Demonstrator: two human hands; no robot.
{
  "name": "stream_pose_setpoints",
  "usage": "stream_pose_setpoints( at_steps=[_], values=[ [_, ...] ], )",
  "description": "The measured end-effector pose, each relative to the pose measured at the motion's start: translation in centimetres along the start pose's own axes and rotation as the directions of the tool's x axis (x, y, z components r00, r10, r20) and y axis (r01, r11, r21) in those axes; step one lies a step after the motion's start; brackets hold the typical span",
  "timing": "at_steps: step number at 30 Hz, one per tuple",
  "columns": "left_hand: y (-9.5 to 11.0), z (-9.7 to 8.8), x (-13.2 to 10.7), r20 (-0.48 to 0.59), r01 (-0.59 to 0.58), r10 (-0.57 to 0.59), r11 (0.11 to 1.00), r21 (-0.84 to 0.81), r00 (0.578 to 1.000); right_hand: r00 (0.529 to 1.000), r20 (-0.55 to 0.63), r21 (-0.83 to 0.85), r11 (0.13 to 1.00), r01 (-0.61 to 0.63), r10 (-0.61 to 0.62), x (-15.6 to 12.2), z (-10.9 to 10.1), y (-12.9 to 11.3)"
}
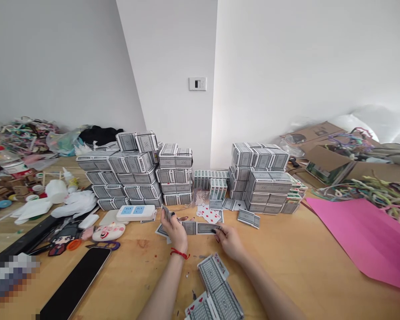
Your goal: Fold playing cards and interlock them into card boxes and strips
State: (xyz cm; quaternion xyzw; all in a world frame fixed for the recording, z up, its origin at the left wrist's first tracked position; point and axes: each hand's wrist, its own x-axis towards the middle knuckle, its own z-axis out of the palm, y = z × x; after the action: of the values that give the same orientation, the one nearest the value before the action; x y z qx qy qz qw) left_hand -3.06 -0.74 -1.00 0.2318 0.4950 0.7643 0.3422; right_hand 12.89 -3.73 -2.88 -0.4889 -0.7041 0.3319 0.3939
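Observation:
My left hand [176, 230], with a red string bracelet at the wrist, has its fingers closed round a grey-backed playing card [167, 214]. My right hand [229, 240] pinches the right end of another playing card [206, 228], part of a strip stretching between both hands. Behind the strip, face-up cards [210, 214] with red pips lie on the table. In front, between my forearms, sits a block of playing cards [216, 278], with a few card faces showing at its edges. A single card piece [248, 218] lies to the right.
Tall stacks of card blocks [138, 178] rise at the back left, others [260, 178] at the back right. Small card boxes [210, 178] stand between. A phone [75, 284], power strip [136, 213] and scissors [104, 245] are left; pink paper [363, 240] and pipe cleaners [380, 202] right.

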Motion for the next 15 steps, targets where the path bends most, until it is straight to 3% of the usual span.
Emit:
stream_pose_setpoints(
  at_steps=[15],
  values=[
    [-0.30,0.00,-0.32,0.009,0.023,-0.023,1.000,0.003,1.000,0.999,0.024,-0.030,0.999,0.043,-0.042,-0.30,0.32,-0.82]
  ],
)
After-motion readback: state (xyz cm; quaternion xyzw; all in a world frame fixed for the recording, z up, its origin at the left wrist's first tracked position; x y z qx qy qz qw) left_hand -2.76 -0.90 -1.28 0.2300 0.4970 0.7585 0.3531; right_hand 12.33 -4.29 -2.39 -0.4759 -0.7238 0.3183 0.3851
